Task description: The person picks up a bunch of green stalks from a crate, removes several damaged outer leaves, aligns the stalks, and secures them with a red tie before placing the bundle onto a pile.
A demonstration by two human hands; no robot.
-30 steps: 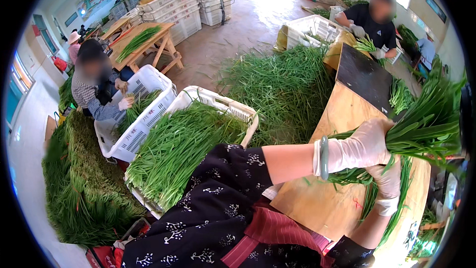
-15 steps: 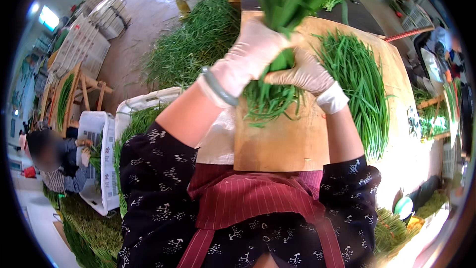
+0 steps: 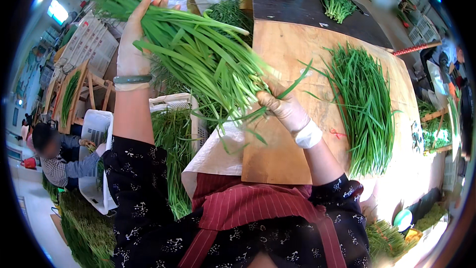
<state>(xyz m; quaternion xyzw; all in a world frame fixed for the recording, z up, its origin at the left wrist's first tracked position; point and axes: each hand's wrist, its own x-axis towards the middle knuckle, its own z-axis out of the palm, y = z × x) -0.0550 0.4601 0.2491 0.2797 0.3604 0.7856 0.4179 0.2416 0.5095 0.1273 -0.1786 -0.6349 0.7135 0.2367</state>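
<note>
A big bunch of garlic chives (image 3: 198,54) is held slantwise in the air, left of the board. Its leafy tops point to the far left and its pale stem ends to the near right. My gloved left hand (image 3: 135,44) is closed around the leafy part from beneath, some fingers hidden by leaves. At the stem ends, my gloved right hand (image 3: 286,110) pinches the chives, with a few loose blades trailing from its fingers. Below lies the wooden board (image 3: 275,156). Another pile of chives (image 3: 364,109) rests on the right of the worktable (image 3: 292,44).
At the table's far end, a black board (image 3: 297,7) bears a small bundle of chives (image 3: 338,6). White crates (image 3: 196,119) of loose greens stand left of the table. Further left, a person (image 3: 62,161) works by another crate (image 3: 91,178).
The bunch has swung from upright over the board to slantwise at the left. My left hand moved far left under the leaves; my right hand moved slightly nearer, to the stem ends.
</note>
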